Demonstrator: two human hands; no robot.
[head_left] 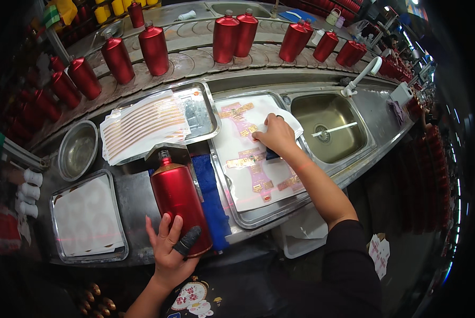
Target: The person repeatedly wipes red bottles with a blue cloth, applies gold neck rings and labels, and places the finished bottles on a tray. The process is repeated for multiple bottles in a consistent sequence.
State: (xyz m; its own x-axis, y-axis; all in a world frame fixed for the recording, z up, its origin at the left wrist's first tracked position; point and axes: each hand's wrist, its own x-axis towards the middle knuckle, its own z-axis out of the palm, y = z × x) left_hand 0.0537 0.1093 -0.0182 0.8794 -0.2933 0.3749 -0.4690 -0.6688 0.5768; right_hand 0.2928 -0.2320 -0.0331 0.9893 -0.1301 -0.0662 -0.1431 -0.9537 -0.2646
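Observation:
A glossy red bottle (178,199) with a bare metallic-looking neck lies tilted in a metal rest on the near counter. My left hand (175,254) grips its base end, fingers along the side, with a dark cover on one finger. To the right, my right hand (276,133) reaches over a steel tray (242,218) holding a white sheet of pink and gold decals (256,169). Its thumb and finger are pinched at a decal (245,129) near the sheet's middle. Something dark blue shows partly under my right wrist.
A blue cloth (208,185) lies beside the bottle. Another tray (195,108) bears striped decal sheets; a third (122,246) holds pale sheets. A round metal bowl (78,151) stands left, a sink (327,148) with white tap right. Red bottles (227,40) line the conveyor (195,66) behind.

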